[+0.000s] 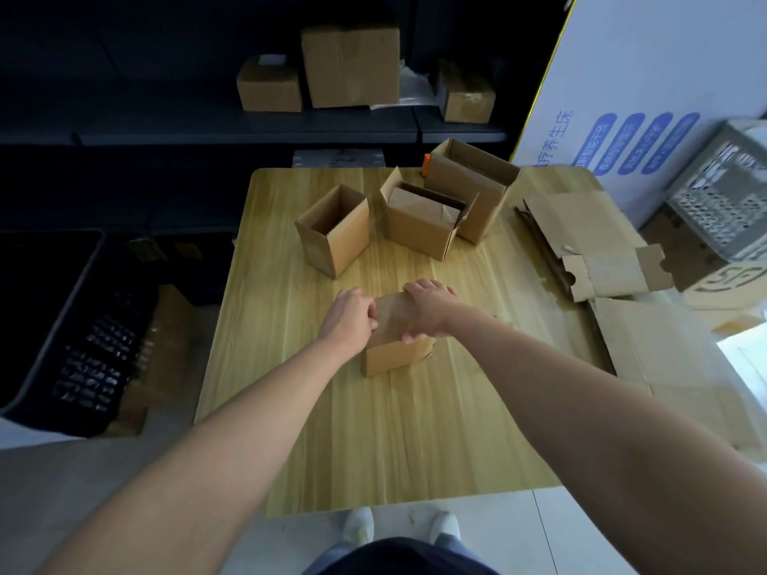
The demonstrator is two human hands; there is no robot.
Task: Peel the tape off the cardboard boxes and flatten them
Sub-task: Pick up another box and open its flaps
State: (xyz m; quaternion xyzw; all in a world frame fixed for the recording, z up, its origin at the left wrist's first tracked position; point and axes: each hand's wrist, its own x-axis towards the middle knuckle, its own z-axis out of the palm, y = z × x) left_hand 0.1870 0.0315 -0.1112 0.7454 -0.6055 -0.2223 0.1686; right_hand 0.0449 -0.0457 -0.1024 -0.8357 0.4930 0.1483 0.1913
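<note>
Currently at the tape-peeling step, by judgement. Locate small cardboard box near the centre of desk, closed, resting flat, directly ahead of both arms. Note right grip clamped over the box top from above, fingers hooked over the far edge, thumb tip at the near edge, pinning the box down. Note left grip curled against the left top edge, fingertips touching the cardboard; pinch on a tape end: cannot tell. Glossy tape only faintly visible on the top panel, between the two grips. Judged orientation: long axis of box and tape strip roughly left to right across the desk, tape therefore directly rightward of left grip, the nearer of the two to the strip's end. Expect a peel path from left grip toward right grip; clear right grip off that path before pulling, to avoid likely obstruction. Elsewhere on desk, well apart from the work: left open box, middle open box, tall open box along the far side; flattened cardboard at the right edge.
</note>
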